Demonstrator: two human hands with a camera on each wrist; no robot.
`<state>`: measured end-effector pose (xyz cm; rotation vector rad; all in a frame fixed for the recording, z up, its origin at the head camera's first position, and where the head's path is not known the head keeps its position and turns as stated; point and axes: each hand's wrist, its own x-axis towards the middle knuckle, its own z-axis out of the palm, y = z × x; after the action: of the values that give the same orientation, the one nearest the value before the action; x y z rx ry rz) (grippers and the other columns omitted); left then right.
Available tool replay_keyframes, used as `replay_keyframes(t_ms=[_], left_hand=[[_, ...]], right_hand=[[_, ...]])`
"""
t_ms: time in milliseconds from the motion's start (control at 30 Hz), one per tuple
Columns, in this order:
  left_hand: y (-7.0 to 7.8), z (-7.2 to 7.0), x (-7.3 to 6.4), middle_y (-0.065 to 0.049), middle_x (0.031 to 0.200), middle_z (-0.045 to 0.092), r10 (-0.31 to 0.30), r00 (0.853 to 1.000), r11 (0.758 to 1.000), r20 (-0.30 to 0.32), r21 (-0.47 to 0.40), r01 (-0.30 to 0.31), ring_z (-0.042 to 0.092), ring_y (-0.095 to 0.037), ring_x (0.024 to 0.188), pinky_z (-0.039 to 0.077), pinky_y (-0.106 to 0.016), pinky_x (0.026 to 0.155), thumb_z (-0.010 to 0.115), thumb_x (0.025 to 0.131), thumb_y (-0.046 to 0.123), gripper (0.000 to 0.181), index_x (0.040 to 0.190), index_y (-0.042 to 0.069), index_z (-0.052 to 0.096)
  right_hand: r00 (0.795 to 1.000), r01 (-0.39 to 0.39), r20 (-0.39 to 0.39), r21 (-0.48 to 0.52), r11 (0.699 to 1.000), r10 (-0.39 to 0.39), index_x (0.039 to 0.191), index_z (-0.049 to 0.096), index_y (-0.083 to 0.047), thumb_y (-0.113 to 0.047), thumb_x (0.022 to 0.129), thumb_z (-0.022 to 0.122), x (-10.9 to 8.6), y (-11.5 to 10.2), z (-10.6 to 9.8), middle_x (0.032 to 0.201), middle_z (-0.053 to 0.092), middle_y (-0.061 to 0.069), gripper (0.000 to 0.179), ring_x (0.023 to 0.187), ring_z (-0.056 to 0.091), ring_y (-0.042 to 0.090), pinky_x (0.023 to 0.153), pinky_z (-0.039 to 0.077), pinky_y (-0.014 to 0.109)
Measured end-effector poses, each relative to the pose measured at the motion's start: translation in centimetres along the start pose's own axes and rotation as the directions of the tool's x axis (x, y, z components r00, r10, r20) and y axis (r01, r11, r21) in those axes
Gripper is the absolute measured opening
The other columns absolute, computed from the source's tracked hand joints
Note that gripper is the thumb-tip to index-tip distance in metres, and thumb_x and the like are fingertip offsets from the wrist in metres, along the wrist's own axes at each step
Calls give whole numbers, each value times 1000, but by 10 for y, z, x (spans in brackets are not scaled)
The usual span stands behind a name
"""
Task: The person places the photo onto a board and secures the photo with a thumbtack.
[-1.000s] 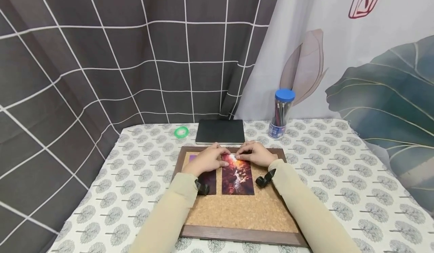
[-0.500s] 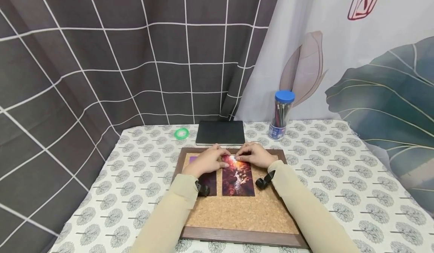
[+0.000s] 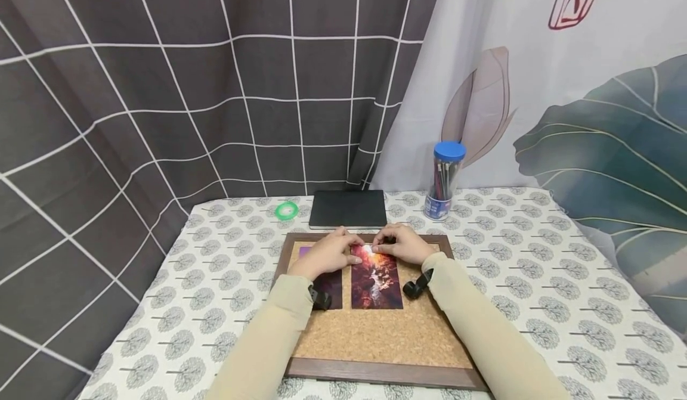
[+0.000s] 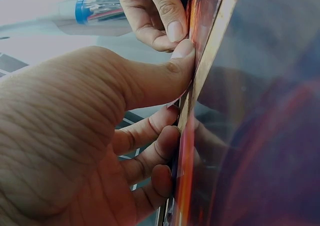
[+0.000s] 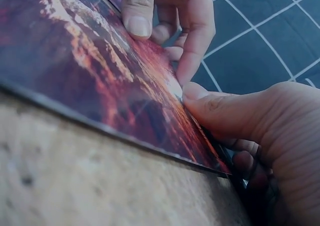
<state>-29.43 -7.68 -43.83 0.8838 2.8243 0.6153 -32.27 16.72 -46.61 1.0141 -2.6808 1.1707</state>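
Note:
A reddish photo print (image 3: 377,287) with a bright patch at its top lies on a wood-framed corkboard (image 3: 376,341). My left hand (image 3: 328,255) holds its upper left corner, with the thumb on the picture face and the index fingertip at the top edge. From the right, my right hand (image 3: 404,246) pinches the top edge, its thumb (image 5: 215,106) close to the left index fingertip. The other right fingers curl below the edge. A second dark purple print (image 3: 331,290) lies to the left, partly covered by the left hand and wrist.
Beyond the corkboard lies a black notebook (image 3: 347,208), with a green tape roll (image 3: 287,210) to its left. A clear jar (image 3: 444,179) of pencils with a blue lid stands at the back right. A tree-patterned cloth (image 3: 537,304) covers the table, and curtains hang behind it.

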Motion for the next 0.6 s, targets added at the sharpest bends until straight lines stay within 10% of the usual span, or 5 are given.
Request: replay_keyframes(t_ms=[600], left_hand=[[3, 1, 1, 2, 102, 47, -27, 1000, 1000, 12, 13, 27, 50, -14, 82, 46, -32, 77, 72, 92, 38, 37, 127, 26, 67]], right_hand=[[988, -156, -2, 9, 988, 156, 85, 74, -21, -23, 85, 81, 1, -14, -1, 86, 66, -7, 7, 80, 57, 13, 76, 45, 33]])
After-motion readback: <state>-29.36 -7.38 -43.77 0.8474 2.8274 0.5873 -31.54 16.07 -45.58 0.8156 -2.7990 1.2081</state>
